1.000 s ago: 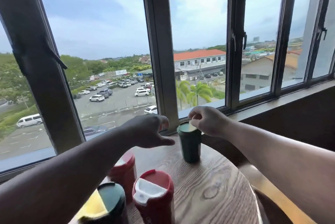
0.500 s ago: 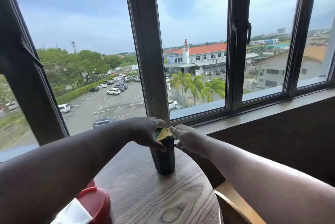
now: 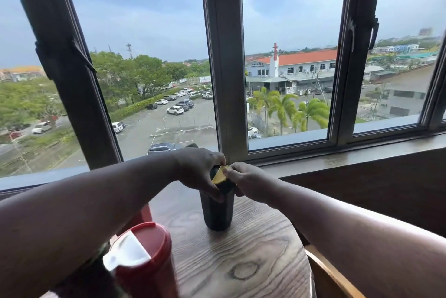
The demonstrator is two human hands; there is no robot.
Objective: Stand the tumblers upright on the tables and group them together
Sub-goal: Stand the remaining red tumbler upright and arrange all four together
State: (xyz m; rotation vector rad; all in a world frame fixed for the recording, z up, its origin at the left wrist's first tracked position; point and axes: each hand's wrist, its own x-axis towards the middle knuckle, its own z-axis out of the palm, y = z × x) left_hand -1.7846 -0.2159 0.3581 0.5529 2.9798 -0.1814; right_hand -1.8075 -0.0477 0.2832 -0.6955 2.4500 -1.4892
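head view: a dark green tumbler (image 3: pixel 218 213) stands upright on the round wooden table (image 3: pixel 253 261), toward its far edge, near the window (image 3: pixel 154 68). both hands meet at its top. the left hand (image 3: pixel 199 171) comes in from the left and grips the upper part of the tumbler, thumb curled down the near side of the wall and the fingers wrapped over the far rim. the right hand (image 3: pixel 243 180) comes in from the right, its thumb and fingertips pinching the yellow flap (image 3: pixel 220 176) on the lid; the flap is tilted up at an angle. the two hands are touching or very nearly touching above the lid.

nearer the camera, at the lower left, a red tumbler (image 3: pixel 147 259) with a white flap (image 3: pixel 125 253) stands upright on the table, well apart from the green one. behind the left forearm a bit of a second red tumbler (image 3: pixel 142 217) shows; most of it is hidden, so i cannot tell how it stands. something dark lies under the left arm at the bottom left, too hidden to tell what it is.

at the right edge of the table the curved wooden back of a chair (image 3: pixel 330 276) shows. a dark sill (image 3: pixel 362 155) runs under the window.
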